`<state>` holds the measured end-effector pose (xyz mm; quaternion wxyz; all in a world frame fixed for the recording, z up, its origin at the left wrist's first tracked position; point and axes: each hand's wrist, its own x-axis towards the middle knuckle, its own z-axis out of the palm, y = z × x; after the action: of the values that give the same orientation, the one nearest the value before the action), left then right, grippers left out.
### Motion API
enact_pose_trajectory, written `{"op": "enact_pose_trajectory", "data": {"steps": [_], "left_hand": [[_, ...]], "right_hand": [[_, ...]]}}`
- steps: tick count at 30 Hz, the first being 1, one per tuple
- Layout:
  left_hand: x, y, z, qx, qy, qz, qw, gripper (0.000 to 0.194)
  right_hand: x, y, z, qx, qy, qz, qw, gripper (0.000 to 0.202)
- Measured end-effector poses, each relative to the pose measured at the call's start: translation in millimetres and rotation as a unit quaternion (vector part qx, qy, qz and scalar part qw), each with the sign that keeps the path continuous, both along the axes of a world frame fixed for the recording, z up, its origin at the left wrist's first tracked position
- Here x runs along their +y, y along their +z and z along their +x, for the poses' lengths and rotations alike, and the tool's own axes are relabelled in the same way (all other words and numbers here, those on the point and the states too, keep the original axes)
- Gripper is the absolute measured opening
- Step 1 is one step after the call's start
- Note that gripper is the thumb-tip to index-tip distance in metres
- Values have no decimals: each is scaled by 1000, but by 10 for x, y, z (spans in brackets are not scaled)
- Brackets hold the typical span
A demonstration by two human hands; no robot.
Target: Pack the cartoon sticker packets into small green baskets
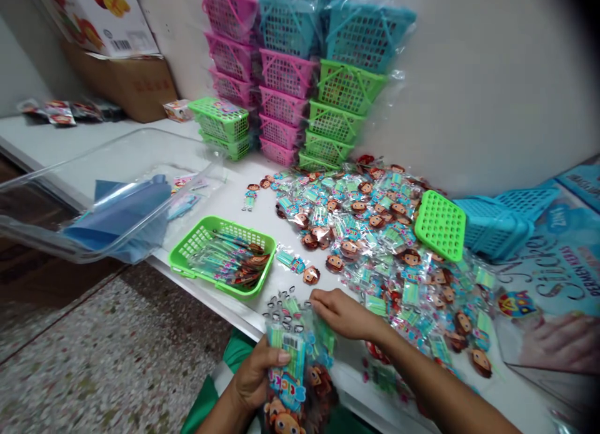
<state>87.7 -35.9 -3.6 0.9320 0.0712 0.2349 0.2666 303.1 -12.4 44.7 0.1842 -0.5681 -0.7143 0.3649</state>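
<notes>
My left hand [257,374] is wrapped round a bundle of candy stick packets [287,374] at the table's front edge. The packets are clear, with green sticks, a cartoon head at the lower end and small hooks at the top. Fingers closed, my right hand [344,314] pinches the hook end of a packet [324,341] beside the bundle; its fingertips are partly hidden. A green basket [185,268] just beyond my left hand holds a row of the same packets. A single packet [297,265] lies between that basket and the large pile [360,215].
Wrapped pink baskets [284,105], blue baskets [370,34] and green baskets [335,121] stand stacked against the wall. A clear plastic tub [154,134] overhangs the table at left. Nested blue baskets [492,224] and an upturned green basket [440,224] sit right.
</notes>
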Motion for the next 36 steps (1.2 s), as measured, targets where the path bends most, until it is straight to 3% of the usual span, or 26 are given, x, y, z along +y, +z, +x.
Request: {"op": "enact_pose_trajectory", "data": {"steps": [4,8,11,15,16,18,20,22,26,29,32,34,36], "left_hand": [[0,-107,-91,19,18,-56,998,49],[47,-61,-49,73,59,-68,993,48],[81,10,29,92,65,-67,991,44],[94,78,125,116,76,-51,989,42],[93,91,148,121,78,-48,988,43],[89,115,199,122,89,-42,988,42],[76,139,253,123,106,-44,986,39],[52,161,307,121,125,-43,984,34],[-7,175,383,71,135,-33,988,40],[-17,156,372,88,163,8,983,46],[-9,133,277,136,142,37,980,53],[-23,121,185,127,84,19,988,52],[-57,113,104,84,27,9,996,53]], "right_hand": [[378,-227,-70,-76,-86,68,991,36],[706,-375,-106,-217,-67,100,969,34],[730,-398,-53,-226,-83,80,967,13],[347,-122,59,-189,-167,62,966,27],[182,-18,44,-151,-189,50,969,32],[-178,159,-68,17,-238,-1,971,37],[-494,232,-261,79,-246,-24,966,34],[-688,181,-464,32,-267,-7,963,27],[-742,-55,-717,-107,-342,31,933,23],[-730,-72,-771,-153,-316,42,936,23],[-788,47,-679,-129,-250,68,957,25],[-824,98,-543,-72,-280,66,955,28],[-827,81,-410,13,-353,3,936,44]]}}
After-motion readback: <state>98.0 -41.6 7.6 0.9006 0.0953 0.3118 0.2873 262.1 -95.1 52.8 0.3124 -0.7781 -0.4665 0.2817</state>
